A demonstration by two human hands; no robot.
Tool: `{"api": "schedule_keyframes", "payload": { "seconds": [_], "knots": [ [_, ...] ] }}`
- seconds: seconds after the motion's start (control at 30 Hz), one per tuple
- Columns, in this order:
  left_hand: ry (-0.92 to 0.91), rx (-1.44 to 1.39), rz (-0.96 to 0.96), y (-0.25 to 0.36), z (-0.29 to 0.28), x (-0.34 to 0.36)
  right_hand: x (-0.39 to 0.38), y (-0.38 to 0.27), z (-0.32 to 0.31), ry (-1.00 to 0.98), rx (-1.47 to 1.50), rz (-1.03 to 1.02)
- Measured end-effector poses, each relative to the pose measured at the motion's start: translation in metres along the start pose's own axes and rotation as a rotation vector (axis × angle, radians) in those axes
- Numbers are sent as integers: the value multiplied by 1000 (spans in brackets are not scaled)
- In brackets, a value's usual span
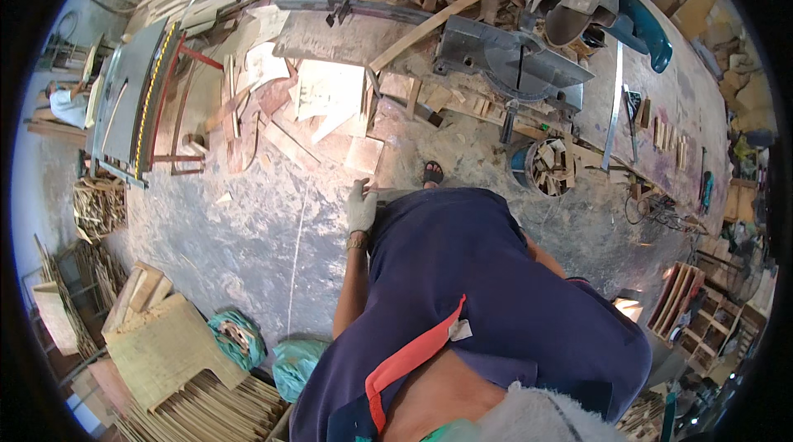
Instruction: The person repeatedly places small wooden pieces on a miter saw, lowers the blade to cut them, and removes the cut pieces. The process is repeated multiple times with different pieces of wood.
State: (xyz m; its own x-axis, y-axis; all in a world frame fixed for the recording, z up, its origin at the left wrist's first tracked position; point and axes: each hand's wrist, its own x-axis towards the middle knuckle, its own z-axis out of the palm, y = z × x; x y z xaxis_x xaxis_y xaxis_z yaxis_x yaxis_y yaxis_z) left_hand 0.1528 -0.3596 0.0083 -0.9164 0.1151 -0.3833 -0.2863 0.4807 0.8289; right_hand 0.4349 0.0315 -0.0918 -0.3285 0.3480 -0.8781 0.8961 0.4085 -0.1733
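Note:
My left hand (361, 209), in a pale work glove with a band at the wrist, is beside the front of my dark blue shirt (462, 252). Its fingers look bent against a thin grey-brown edge (395, 192) that shows just past the shirt. What that edge belongs to is hidden by my body. Of my right arm only a piece of forearm (543, 257) shows at the shirt's right side; the hand is out of sight behind the cloth. My foot in a black sandal (432, 173) stands on the floor just ahead.
A mitre saw (516, 66) stands on the bench ahead right, near a bucket (529, 163) of wood offcuts. Loose boards (330, 91) lie ahead left. A machine table (132, 99) stands at far left, with another person (70, 105) beyond. Wood strips (211, 409) are stacked behind left.

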Motion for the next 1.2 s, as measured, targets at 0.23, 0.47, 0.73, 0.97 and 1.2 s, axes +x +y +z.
{"api": "schedule_keyframes", "payload": {
  "seconds": [0.23,0.47,0.73,0.97,1.2],
  "knots": [
    [-19,426,378,107,46,100,26,-52,-19,239,685,11],
    [146,745,631,174,85,240,28,-53,22,390,306,-243],
    [23,872,744,169,83,290,-10,-71,43,310,493,67],
    [-239,303,634,143,53,251,-24,-102,46,362,730,178],
    [-468,-256,581,293,98,288,-35,-122,55,397,802,217]
  ]
}}
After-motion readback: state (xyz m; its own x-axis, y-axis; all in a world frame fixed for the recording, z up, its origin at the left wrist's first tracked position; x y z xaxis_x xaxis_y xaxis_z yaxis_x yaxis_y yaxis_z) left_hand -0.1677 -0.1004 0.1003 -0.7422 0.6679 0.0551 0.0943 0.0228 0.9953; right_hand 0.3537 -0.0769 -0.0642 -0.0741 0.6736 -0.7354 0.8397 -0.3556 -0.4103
